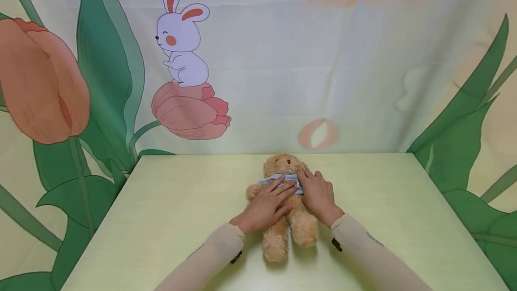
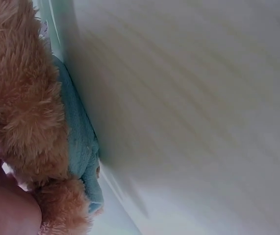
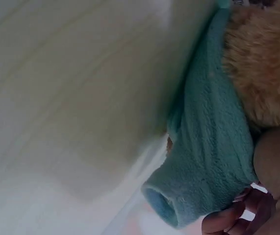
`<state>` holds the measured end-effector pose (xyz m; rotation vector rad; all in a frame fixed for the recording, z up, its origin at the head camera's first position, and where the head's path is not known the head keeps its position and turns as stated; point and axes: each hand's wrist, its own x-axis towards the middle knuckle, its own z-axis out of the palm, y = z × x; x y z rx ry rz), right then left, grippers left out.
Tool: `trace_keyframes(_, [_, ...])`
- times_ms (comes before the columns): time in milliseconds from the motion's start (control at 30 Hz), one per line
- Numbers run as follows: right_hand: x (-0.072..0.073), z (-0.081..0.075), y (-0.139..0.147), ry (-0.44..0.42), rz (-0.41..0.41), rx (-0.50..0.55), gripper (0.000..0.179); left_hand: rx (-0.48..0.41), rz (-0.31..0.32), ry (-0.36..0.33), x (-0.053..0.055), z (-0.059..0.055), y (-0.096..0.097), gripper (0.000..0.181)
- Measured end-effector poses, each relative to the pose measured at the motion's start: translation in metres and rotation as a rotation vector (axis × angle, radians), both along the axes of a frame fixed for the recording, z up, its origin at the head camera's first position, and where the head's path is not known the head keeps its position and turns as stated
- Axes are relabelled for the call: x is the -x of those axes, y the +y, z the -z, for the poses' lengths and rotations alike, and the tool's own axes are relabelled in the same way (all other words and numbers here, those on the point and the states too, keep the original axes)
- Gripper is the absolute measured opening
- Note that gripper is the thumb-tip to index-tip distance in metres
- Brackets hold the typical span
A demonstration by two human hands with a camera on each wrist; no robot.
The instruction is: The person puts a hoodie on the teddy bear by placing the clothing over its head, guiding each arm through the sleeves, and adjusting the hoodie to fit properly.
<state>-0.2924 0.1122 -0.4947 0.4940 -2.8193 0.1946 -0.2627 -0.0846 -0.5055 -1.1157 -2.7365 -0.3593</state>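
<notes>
Extending from the near edge of view, my two pale sleeves angle inward over the table, with a small dark fitting beneath the right cuff and a similar one beneath the left. Between my forearms, the feet of the teddy bear point toward me. It lies on its back near the table's far edge, right of the tabletop's middle.

Grip state, left: my left hand lies across the bear's front — fingers extended over the blue shirt, thumb on the belly, not clamped. Grip state, right: my right hand pinches the side of the shirt between thumb and curled fingers. The right wrist view shows the shirt's open sleeve end just beside these fingers. A furry paw projects past my left fingertips, on the left side.

Lateral room: the tabletop extends well beyond both hands to its slanting side edges. Forward room: limited — the bear's head reaches the far edge in the head view. Beyond that edge hangs a printed backdrop, showing a white rabbit on a pink tulip, with green leaves at both sides.
</notes>
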Motion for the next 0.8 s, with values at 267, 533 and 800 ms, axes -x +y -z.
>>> trace_keyframes(267, [0.004, 0.002, 0.009, -0.039, -0.015, -0.007, 0.020, 0.006, -0.010, 0.024, -0.002, 0.003, 0.005, 0.054])
trace_keyframes(533, [0.002, 0.004, 0.017, -0.030, -0.075, -0.064, 0.018, 0.041, -0.003, 0.037, -0.003, -0.002, 0.010, 0.052])
trace_keyframes(800, [-0.005, -0.013, 0.052, -0.310, -0.287, 0.292, 0.025, 0.044, -0.070, 0.062, -0.001, -0.007, 0.010, 0.050])
